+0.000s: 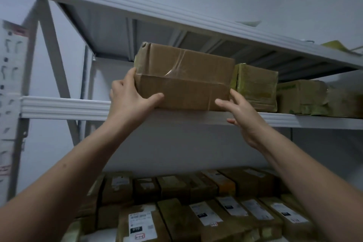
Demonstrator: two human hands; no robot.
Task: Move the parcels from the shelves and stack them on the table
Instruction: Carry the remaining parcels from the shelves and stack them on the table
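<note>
Two hands at one cardboard box (pixel 184 76) that sits on the front edge of the middle shelf (pixel 59 107). The left hand (pixel 129 100) grips its left end, thumb across the front face and fingers wrapped round the side. The right hand (pixel 243 116) clasps the lower right corner, its fingertips hidden in the narrow gap beside a yellow-taped parcel (pixel 255 88). A third parcel (pixel 302 96) lies further right. The upper shelf (pixel 137 6) overhangs closely. Many labelled parcels (pixel 206 212) fill the shelf below.
</note>
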